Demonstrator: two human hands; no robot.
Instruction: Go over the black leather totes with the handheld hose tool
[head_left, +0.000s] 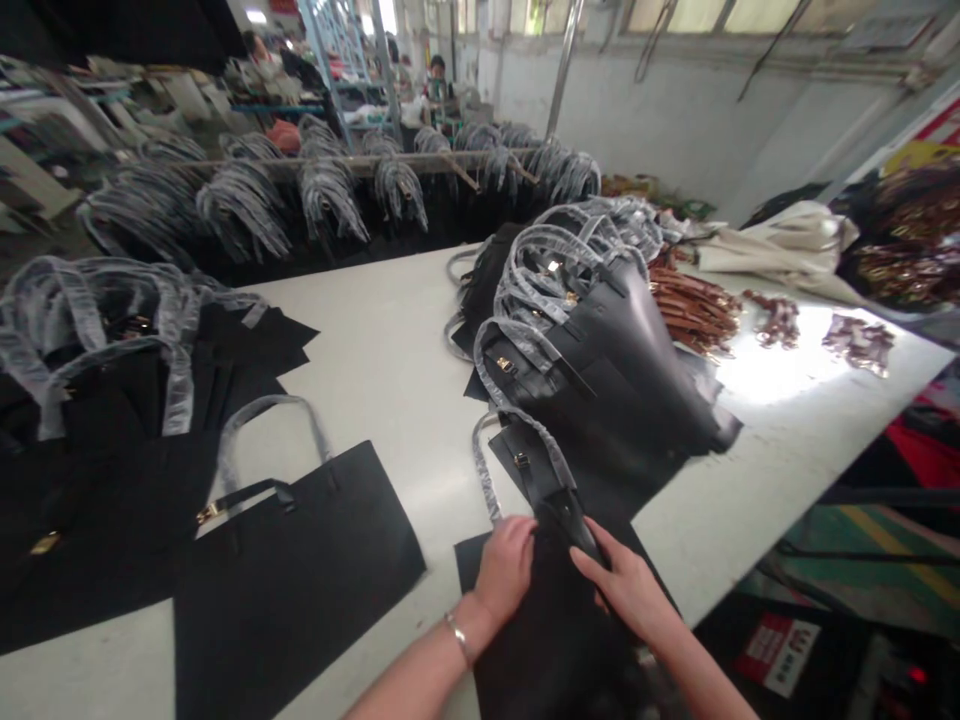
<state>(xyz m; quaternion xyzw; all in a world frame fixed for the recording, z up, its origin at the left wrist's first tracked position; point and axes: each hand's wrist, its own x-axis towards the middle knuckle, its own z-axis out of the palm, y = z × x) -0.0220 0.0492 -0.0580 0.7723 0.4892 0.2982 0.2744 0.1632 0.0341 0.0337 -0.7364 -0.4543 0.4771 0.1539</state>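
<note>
- white worktable [390,470] in a workshop, black leather totes [600,370] piled ahead of you
- your left hand [506,570], open, lies on the nearest black tote [551,640] at the table's edge
- your right hand [626,590], also open, rests beside its dark strap [570,520], near the plastic-wrapped handle [484,470]

On my feed I count one left hand [506,570], one right hand [626,590], one metal bracelet [457,638], two piles of black leather totes [112,420] [600,380], two single totes [300,570] [555,630], one rail of hanging totes [360,165] and two distant co-workers [255,50] [437,78].
</note>
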